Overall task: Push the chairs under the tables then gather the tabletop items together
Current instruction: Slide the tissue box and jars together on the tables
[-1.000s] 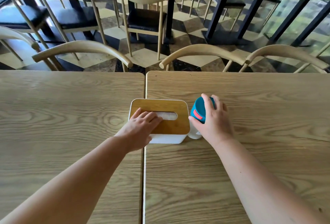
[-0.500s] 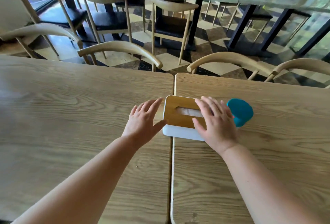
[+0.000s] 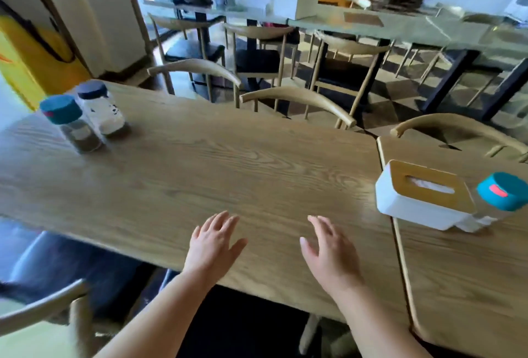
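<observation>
My left hand [image 3: 213,243] and my right hand [image 3: 328,254] hover open over the near part of the left wooden table [image 3: 200,174], holding nothing. A white tissue box with a wooden lid [image 3: 423,194] sits at the right, on the seam to the right table [image 3: 468,272]. A teal-capped jar [image 3: 497,200] stands touching the box's right side. At the far left of the left table stand a teal-capped spice jar [image 3: 71,123] and a dark-capped jar [image 3: 100,107], side by side.
Wooden chair backs [image 3: 297,100] are tucked along the far table edge. Another chair back [image 3: 43,309] is at the near left. Behind stand glass-topped tables [image 3: 400,26] with a white box [image 3: 295,3] and clutter, and more chairs.
Both hands have let go of the tissue box and the teal-capped jar and drawn back, open. The view has swung left, bringing the two jars at the far left into sight.
</observation>
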